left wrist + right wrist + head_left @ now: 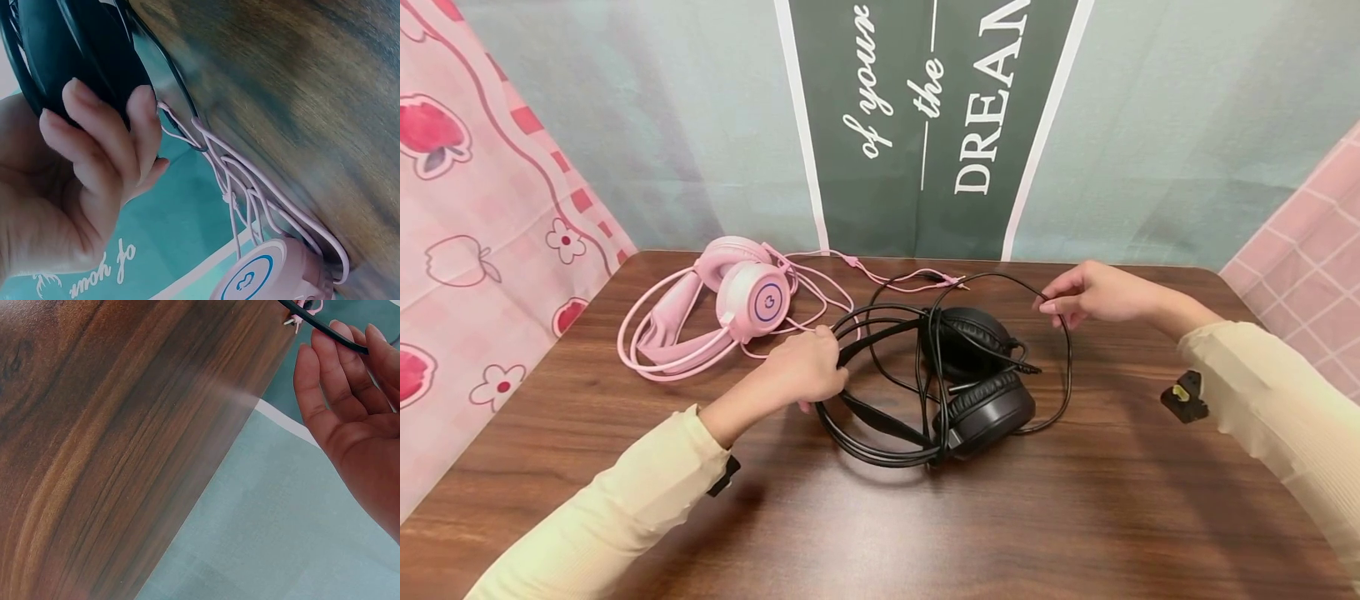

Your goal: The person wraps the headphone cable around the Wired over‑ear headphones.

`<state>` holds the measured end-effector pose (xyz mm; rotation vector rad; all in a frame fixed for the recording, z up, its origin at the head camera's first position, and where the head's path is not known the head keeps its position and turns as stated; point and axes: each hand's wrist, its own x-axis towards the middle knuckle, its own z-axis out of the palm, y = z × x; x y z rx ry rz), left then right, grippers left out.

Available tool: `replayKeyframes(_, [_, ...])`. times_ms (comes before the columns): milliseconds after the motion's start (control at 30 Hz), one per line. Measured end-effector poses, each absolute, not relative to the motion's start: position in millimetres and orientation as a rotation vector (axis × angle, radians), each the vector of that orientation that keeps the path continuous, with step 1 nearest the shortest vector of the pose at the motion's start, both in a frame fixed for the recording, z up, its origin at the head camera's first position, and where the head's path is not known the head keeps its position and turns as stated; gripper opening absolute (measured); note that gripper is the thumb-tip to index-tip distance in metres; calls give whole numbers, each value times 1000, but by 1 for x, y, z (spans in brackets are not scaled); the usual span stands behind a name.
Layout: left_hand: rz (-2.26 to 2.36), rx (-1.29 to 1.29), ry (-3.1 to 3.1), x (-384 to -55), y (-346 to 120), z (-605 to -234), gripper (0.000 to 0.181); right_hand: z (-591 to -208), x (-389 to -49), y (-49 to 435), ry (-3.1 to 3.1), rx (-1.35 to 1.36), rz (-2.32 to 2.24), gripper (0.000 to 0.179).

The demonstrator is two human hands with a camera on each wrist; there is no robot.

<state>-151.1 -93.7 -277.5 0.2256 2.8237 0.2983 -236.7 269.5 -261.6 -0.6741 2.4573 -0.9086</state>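
Observation:
My left hand [805, 367] grips the headband of a pair of black headphones [992, 414], its ear cups turned to the right. In the left wrist view, the fingers [103, 147] curl round the dark band. A black cable [1069, 367] loops over the headband and past the ear cups. My right hand [1101, 292] pinches this cable between thumb and fingers at the right side of the loop. The right wrist view shows the cable [325, 328] running across the fingertips.
Pink headphones [767, 302] lie at the back left of the wooden table [1075, 517]. Their pink cable [887, 277] stretches right along the back, its plugs [958, 282] close to the black cable. A printed curtain [715, 125] hangs behind the table's back edge.

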Motion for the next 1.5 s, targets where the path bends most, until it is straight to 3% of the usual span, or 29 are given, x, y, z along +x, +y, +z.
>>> replayKeyframes(300, [188,251,2845,-150,-96,-280,44,-264,-238,270,2448,-679,-923,24])
replayKeyframes(567, [230,357,2857,-154,-101,-283,22,-265,-238,269,2438,-687,-929,23])
replayKeyframes(967, [661,443,2779,-153,-113,-294,8,-266,-238,271,2425,-676,-965,23])
replayKeyframes(1500, [1043,429,2695,-150,-117,-304,15,-260,-237,269,2482,-694,-966,20])
